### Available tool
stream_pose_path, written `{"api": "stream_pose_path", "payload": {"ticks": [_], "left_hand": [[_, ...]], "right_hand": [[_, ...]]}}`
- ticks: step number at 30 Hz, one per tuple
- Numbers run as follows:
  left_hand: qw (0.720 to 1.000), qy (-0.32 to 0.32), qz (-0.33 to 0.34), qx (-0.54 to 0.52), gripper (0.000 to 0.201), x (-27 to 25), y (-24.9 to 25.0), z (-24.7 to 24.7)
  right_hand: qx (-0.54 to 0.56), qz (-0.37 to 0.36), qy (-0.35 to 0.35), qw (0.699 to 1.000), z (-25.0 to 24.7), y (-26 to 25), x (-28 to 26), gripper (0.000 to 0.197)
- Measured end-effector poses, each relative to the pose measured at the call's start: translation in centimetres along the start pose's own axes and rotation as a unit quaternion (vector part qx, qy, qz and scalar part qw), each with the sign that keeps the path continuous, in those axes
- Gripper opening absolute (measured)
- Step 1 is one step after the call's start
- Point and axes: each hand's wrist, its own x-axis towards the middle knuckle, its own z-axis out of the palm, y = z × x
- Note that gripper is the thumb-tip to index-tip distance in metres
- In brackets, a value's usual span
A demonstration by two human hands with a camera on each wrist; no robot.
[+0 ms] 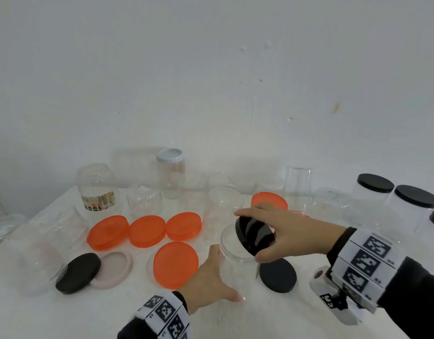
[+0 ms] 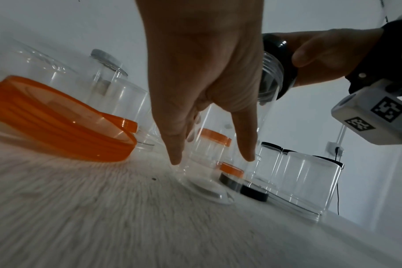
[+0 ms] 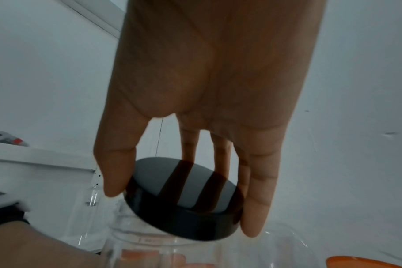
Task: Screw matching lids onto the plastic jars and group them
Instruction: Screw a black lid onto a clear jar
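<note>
Head view: right hand (image 1: 288, 232) above the middle of the desk (image 1: 272, 319), fingers (image 1: 245, 212) and thumb clamped on the rim of a black lid (image 1: 255, 237), held tilted over the open mouth of a clear jar (image 1: 238, 263). Left hand (image 1: 208, 280) against that jar's near side, thumb and fingers spread around the lower wall, the jar upright on the desk. Just right of the jar, a second black lid (image 1: 277, 275) lying flat. To the left, five loose orange lids (image 1: 147, 231), a third black lid (image 1: 78, 272) overlapping a pale pink lid (image 1: 114, 269). Along the wall, a row of uncapped clear jars, one with a white cap (image 1: 169, 155). At far right, a group of capped jars with black tops (image 1: 375, 183).

Left wrist view: left-hand fingers (image 2: 174, 150) straight and apart, pointing down along the clear jar (image 2: 209, 159), tips near its base. Right hand (image 2: 328, 54) at upper right with the black lid (image 2: 285, 65) tipped against the jar's threaded neck. An orange lid (image 2: 64, 125) close on the left, capped jars behind.

Right wrist view: right hand (image 3: 213, 90) from above, thumb on one edge and fingers (image 3: 257, 208) on the opposite edge of the black lid (image 3: 184, 204), pinching it; lid slanted, lower edge at the jar mouth (image 3: 149, 241), not seated flat.
</note>
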Motion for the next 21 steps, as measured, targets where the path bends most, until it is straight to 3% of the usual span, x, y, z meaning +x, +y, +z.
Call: {"api": "stream_pose_path", "payload": {"ticks": [4, 11, 21], "left_hand": [[0.999, -0.012, 0.029, -0.035, 0.11, -0.2, 0.2, 0.0], [0.986, 0.059, 0.102, -0.114, 0.088, -0.3, 1.5, -0.4], [0.982, 0.067, 0.12, -0.133, 0.08, -0.4, 1.3, 0.0]], "right_hand": [[-0.036, -0.005, -0.03, 0.999, 0.1, -1.5, 1.2, 0.084], [-0.109, -0.001, -0.102, 0.989, -0.6, -3.2, 2.9, 0.086], [-0.153, 0.008, -0.14, 0.978, -0.8, -4.1, 3.7, 0.084]]}}
